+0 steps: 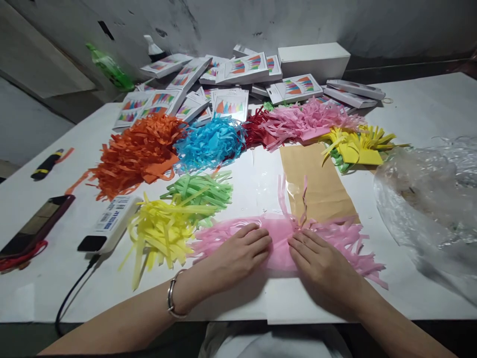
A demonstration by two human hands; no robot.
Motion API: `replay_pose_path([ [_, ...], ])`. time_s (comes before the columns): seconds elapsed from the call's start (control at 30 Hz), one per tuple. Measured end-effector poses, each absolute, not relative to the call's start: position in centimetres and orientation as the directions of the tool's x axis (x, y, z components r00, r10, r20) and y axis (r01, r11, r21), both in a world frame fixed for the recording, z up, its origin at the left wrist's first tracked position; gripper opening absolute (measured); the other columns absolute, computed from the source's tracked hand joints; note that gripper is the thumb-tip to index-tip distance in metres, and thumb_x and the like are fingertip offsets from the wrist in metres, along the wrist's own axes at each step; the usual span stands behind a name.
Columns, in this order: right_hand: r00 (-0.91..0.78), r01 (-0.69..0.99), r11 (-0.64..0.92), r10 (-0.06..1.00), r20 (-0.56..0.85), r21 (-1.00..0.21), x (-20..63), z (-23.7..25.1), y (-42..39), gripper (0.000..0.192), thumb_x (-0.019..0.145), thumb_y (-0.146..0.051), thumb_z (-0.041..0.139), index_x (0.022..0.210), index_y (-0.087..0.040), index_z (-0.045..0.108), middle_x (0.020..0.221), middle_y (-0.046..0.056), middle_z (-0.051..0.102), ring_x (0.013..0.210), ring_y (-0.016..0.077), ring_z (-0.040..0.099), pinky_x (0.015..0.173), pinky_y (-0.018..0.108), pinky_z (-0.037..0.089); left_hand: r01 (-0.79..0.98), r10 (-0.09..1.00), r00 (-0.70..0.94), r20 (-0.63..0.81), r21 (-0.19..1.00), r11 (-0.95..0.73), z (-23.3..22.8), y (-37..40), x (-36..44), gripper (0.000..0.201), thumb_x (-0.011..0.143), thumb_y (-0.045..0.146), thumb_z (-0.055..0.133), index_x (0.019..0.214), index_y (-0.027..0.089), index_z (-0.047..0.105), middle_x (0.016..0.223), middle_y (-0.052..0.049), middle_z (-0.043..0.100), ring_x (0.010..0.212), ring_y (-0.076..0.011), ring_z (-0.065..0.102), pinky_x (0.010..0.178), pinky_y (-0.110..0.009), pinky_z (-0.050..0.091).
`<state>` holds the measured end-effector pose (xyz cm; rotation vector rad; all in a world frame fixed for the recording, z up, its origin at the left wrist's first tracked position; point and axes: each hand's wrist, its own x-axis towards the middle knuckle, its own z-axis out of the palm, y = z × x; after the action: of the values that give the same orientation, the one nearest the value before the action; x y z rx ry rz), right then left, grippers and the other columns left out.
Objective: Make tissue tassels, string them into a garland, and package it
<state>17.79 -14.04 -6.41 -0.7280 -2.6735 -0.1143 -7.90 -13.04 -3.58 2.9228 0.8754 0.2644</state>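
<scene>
Both hands are laid flat, fingers [257, 237] stretched out and gripping nothing, on a pink fringed tissue sheet [279, 238] near the front edge of a white desk [428, 109]. The left hand [238, 256] presses the sheet's left part; the right hand [320, 261] presses just right of its middle. A silver bracelet [171, 298] is worn on the left wrist. Behind the pink sheet a brown paper bag [320, 184] is seen. Left of the sheet lie yellow fringes [160, 233] and green fringes [199, 191]. Farther back, orange fringes [137, 149], blue fringes [210, 141] and printed packets [238, 69] are spread. Crumpled clear plastic [432, 199] lies to the sheet's right.
</scene>
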Motion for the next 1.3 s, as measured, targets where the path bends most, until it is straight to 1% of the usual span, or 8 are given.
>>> replay_pose_path([
  [0.17,-0.665,0.571,0.751,0.659,0.350,-0.331,17.4,-5.7,-14.0,0.026,0.094,-0.006,0.045,0.109,-0.011,0.066,0.108,0.010,0.073,0.107,0.0248,0.062,0.113,0.049,0.031,0.665,0.745,0.667,0.010,0.445,-0.601,-2.7,-12.5,-8.0,0.024,0.089,0.004,0.052,0.101,0.019,0.065,0.097,-0.004,0.073,0.093,-0.0196,0.063,0.089,-0.035,0.043],
  [0.37,-0.405,0.710,0.494,0.869,0.283,-0.502,16.1,-5.4,-12.8,0.015,0.096,-0.012,0.051,0.093,-0.018,0.065,0.086,0.006,0.069,0.085,0.0237,0.059,0.085,0.040,0.039,0.839,0.893,0.425,-0.149,0.435,-0.327,-2.6,-10.9,-6.7,0.016,0.090,0.012,0.052,0.082,0.017,0.065,0.075,-0.003,0.071,0.069,-0.0182,0.062,0.070,-0.029,0.040],
  [0.5,-0.341,0.809,0.402,0.915,0.213,-0.429,15.6,-5.8,-12.0,0.011,0.092,-0.014,0.058,0.098,-0.018,0.066,0.084,0.006,0.067,0.081,0.0250,0.057,0.078,0.037,0.033,0.882,0.906,0.364,-0.215,0.394,-0.261,-2.8,-10.1,-6.1,0.023,0.091,0.019,0.053,0.070,0.017,0.062,0.065,-0.003,0.067,0.061,-0.0167,0.059,0.058,-0.026,0.031],
  [0.67,-0.378,0.839,0.409,0.912,0.157,-0.359,15.6,-5.7,-11.9,0.006,0.092,-0.017,0.061,0.091,-0.019,0.066,0.079,0.005,0.067,0.080,0.0252,0.057,0.076,0.036,0.029,0.890,0.904,0.338,-0.264,0.401,-0.216,-2.9,-9.9,-6.1,0.022,0.092,0.026,0.055,0.076,0.017,0.066,0.072,-0.005,0.071,0.065,-0.0181,0.061,0.057,-0.025,0.031],
  [0.8,-0.414,0.820,0.450,0.893,0.177,-0.353,15.7,-5.7,-11.9,0.026,0.100,-0.020,0.053,0.075,-0.020,0.062,0.070,0.002,0.066,0.075,0.0218,0.054,0.073,0.034,0.025,0.874,0.892,0.379,-0.247,0.412,-0.257,-3.1,-9.8,-6.3,0.034,0.097,0.033,0.051,0.070,0.017,0.064,0.066,-0.004,0.068,0.060,-0.0169,0.058,0.056,-0.026,0.029],
  [0.93,-0.416,0.854,0.460,0.885,0.209,-0.245,15.4,-5.8,-11.6,0.032,0.101,-0.021,0.050,0.071,-0.019,0.060,0.066,0.003,0.064,0.072,0.0216,0.052,0.071,0.035,0.023,0.878,0.892,0.390,-0.228,0.385,-0.285,-3.3,-9.9,-6.2,0.038,0.098,0.030,0.047,0.066,0.017,0.063,0.062,-0.004,0.066,0.057,-0.0168,0.055,0.056,-0.027,0.027],
  [1.17,-0.422,0.889,0.447,0.883,0.204,-0.096,15.3,-5.4,-11.3,0.022,0.096,-0.029,0.060,0.077,-0.018,0.062,0.067,0.005,0.063,0.070,0.0235,0.052,0.073,0.037,0.027,0.897,0.899,0.391,-0.197,0.299,-0.324,-3.8,-9.9,-5.9,0.032,0.093,0.025,0.050,0.065,0.017,0.063,0.064,-0.006,0.068,0.057,-0.0176,0.057,0.057,-0.028,0.026],
  [1.3,-0.426,0.884,0.468,0.825,0.371,-0.026,15.9,-4.5,-11.7,0.016,0.096,-0.012,0.051,0.094,-0.014,0.067,0.085,0.011,0.069,0.088,0.0276,0.058,0.088,0.045,0.031,0.894,0.895,0.409,-0.177,0.273,-0.354,-4.1,-10.1,-5.8,0.030,0.093,0.023,0.051,0.065,0.017,0.062,0.063,-0.006,0.068,0.058,-0.0182,0.057,0.057,-0.029,0.027],
])
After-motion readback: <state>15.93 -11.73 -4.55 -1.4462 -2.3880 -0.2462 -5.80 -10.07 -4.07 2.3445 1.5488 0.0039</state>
